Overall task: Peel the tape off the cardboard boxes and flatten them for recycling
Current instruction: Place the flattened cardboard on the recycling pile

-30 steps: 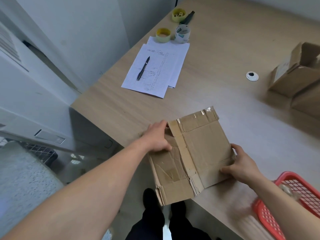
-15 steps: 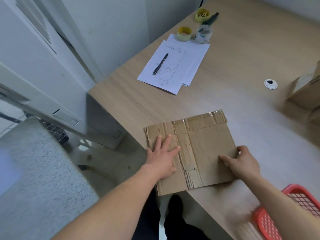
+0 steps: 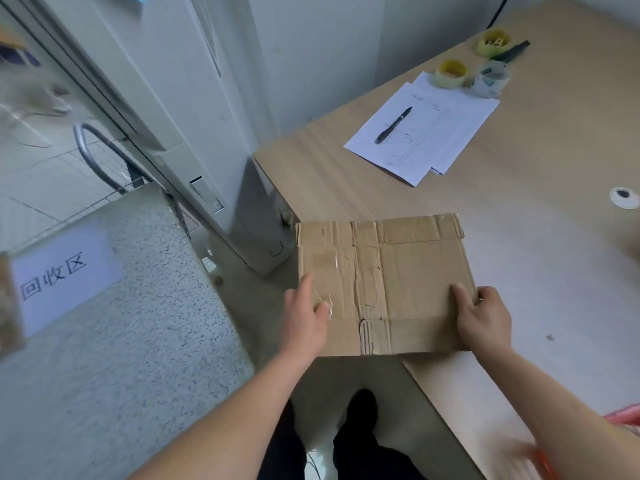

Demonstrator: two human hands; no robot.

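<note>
we're looking down at a flattened cardboard box (image 3: 384, 285) in the centre of the frame, lying partly over the near corner of the wooden desk (image 3: 519, 244) with its left part jutting out past the desk edge. our left hand (image 3: 304, 315) sits at the box's lower left edge, thumb laid on top of the cardboard next to a bit of clear tape (image 3: 327, 299), the fingers out of sight under the sheet, so it pinches that edge. our right hand (image 3: 483, 318) grips the lower right corner, thumb on top and fingers curled around the right edge. strips of brown tape still run across the top and down the middle of the box. in the upper right of the frame we've got white papers (image 3: 426, 129) with a black pen (image 3: 394, 124) lying on them, and beyond those, three rolls of tape (image 3: 452, 73) near the wall. at the lower left there's a speckled grey surface (image 3: 114, 341) with a paper label (image 3: 59, 271) bearing handwritten characters. down in the lower right corner, a sliver of a red basket (image 3: 623, 414) shows, blurred.
</note>
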